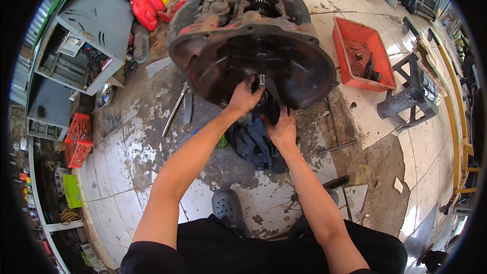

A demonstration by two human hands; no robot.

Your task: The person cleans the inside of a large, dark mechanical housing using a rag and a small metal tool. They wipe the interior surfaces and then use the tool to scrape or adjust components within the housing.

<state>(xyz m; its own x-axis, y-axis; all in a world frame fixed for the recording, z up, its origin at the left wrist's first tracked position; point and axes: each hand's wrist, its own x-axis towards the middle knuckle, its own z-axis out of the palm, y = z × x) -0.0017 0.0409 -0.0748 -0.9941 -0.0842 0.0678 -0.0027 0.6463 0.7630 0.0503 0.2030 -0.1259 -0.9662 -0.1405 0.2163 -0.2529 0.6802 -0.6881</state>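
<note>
A rusty gearbox with an open bell housing (pixel 228 68) rests on a tyre (pixel 300 3) in front of me. Its splined input shaft (pixel 261 70) points towards me out of the dark housing. My left hand (pixel 246 93) has its fingers curled at the shaft's shiny tip; whether they grip it is hard to tell. My right hand (pixel 280 127) is shut on a dark, dirty cloth, just below the shaft and the housing's lower rim. Beneath my hands, a bunched dark blue cloth (pixel 253 140) lies on the floor.
On the floor at left lie a ratchet wrench (pixel 175 110) and a flat grey strip (pixel 188 109). To the right are a red plastic tray (pixel 365 53) with metal parts, a grey plastic stool (pixel 411 91), a T-shaped metal bar (pixel 336 146) and a brush (pixel 336 182). Metal cabinets (pixel 95 15) stand left.
</note>
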